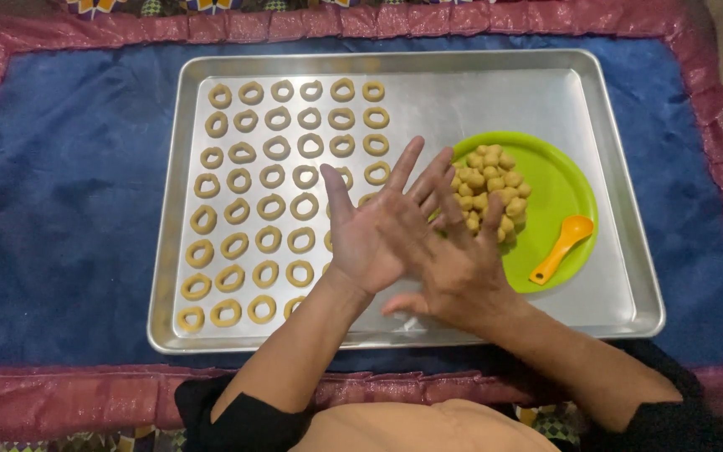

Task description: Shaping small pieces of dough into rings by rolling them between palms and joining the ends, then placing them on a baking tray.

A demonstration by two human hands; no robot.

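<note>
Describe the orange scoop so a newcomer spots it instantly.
Start at the big silver baking tray on the blue cloth. On its right side sits a round lime-green plate holding a pile of dough balls. The scoop lies at the plate's lower right edge, the only orange, long-handled thing there.

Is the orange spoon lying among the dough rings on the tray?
No. The orange spoon lies on the green plate beside the pile of dough balls, apart from the dough rings.
</note>
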